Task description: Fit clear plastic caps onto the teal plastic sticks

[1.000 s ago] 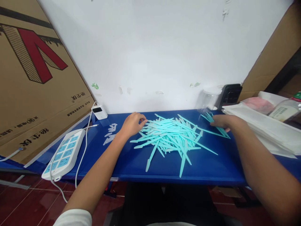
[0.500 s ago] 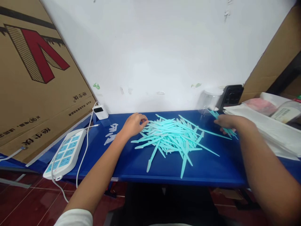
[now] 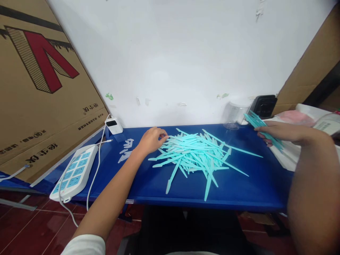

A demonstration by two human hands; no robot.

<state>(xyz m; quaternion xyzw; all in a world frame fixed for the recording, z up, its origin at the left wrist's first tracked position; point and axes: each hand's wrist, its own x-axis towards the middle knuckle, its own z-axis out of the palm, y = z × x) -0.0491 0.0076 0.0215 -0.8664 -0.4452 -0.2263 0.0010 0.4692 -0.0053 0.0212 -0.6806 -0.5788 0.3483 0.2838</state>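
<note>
My right fingers [image 3: 268, 126] are clamping round a stick bundle [image 3: 255, 121], right of the pile [image 3: 193, 152]. Left fingers [image 3: 160, 132] are sitting half-curled at its left edge; can't tell if they're pinching anything. Bundle ends are fanning unevenly: slack grip risks dropping sticks.

Your table [image 3: 244, 186] runs along the wall [image 3: 172, 63] behind it. Stick pile [image 3: 195, 152] lies abt mid-table, btwn your hands: L hand [image 3: 152, 140] at its L edge, R hand [image 3: 278, 131] well off to its R, w/ a stick bundle [image 3: 256, 120] in it, nr the sheets [image 3: 288, 158] at the table's R end. Jar [image 3: 235, 115] stands back R, nr the wall. On your far L: cardboard box [image 3: 79, 95], then power strip [image 3: 75, 173] on the table's L end, small device [image 3: 114, 126] behind it, cable [image 3: 99, 156] btwn strip & pile.
</note>
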